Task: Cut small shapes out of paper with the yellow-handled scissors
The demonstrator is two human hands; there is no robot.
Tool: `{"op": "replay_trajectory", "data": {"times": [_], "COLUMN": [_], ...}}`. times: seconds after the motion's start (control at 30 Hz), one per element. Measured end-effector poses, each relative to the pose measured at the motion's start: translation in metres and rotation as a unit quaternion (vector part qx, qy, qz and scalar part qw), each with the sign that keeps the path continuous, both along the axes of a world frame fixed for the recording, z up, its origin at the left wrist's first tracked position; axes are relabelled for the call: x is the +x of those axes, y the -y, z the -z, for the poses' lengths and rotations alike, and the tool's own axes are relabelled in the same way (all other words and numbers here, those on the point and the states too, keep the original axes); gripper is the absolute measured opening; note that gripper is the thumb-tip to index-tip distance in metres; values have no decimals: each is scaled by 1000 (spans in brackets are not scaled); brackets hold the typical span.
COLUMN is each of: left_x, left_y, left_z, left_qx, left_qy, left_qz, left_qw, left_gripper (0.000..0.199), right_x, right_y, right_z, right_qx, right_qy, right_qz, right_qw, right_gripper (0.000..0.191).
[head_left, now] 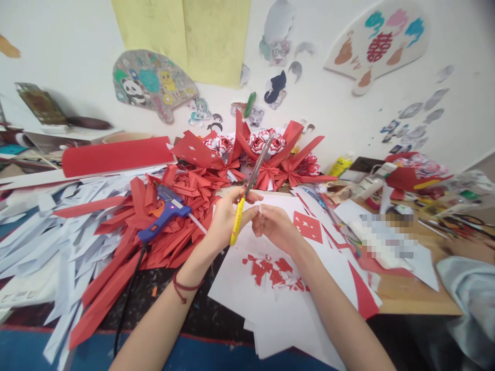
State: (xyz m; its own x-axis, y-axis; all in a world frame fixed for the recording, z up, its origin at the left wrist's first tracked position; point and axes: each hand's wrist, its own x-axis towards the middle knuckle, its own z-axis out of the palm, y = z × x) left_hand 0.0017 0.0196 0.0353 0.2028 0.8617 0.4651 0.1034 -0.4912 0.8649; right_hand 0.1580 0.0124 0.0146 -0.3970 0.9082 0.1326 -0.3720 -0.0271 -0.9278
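My left hand (226, 219) is closed around yellow-handled scissors (238, 219), whose metal blades point up and away from me. Its fingertips meet those of my right hand (276, 226), which is closed in a pinch. A small white piece (260, 208), perhaps paper, shows between the fingertips; most of it is hidden. Below my hands, red paper scraps (270, 270) lie on white paper sheets (235, 283). Beside my right hand is a red paper square (308, 226) with small cut-out holes.
A blue glue gun (166, 214) lies on folded red paper strips (162, 247) at left, beside a heap of white strips (58, 242). Red paper flowers (266, 154) stand against the wall. At right, a person's sleeve (469, 304) shows near the wooden table (417, 301).
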Motion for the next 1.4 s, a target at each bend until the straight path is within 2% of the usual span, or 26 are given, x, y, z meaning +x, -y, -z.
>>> {"op": "replay_trajectory", "data": {"times": [0.2, 0.37, 0.43, 0.57, 0.77, 0.83, 0.93, 1.03, 1.13, 1.4], "left_x": [0, 1, 2, 3, 5, 3, -5, -13, -20, -27], "left_y": [1, -1, -2, -3, -2, -4, -7, -11, -15, -18], "left_z": [-2, 1, 1, -1, 0, 3, 4, 5, 5, 5], "left_qx": [0, -16, -24, -29, -23, -22, -2, 38, 55, 28], "left_qy": [-15, 0, 14, 39, 29, -3, -115, -255, -323, -348], "left_qz": [22, 9, -6, -44, -55, -59, -52, -60, -71, -34], "left_qw": [1000, 1000, 1000, 998, 998, 998, 992, 964, 942, 937], "left_gripper": [16, 19, 19, 21, 23, 25, 29, 40, 46, 43], "right_x": [3, 6, 5, 2, -2, 0, 4, 9, 13, 15], "right_y": [-1, -5, -6, -5, -5, -6, -8, -10, -11, -11], "right_z": [2, 5, 6, 7, 10, 10, 8, 7, 7, 7], "right_qx": [-59, -96, -80, 6, 71, 95, 141, 166, 172, 161], "right_qy": [-22, -34, -28, -7, 17, 14, 11, 5, -4, -4], "right_qz": [-7, -23, 12, 99, 186, 228, 300, 341, 335, 316], "right_qw": [998, 995, 996, 995, 980, 969, 943, 925, 926, 935], "right_gripper": [23, 24, 25, 29, 17, 16, 14, 12, 11, 18]}}
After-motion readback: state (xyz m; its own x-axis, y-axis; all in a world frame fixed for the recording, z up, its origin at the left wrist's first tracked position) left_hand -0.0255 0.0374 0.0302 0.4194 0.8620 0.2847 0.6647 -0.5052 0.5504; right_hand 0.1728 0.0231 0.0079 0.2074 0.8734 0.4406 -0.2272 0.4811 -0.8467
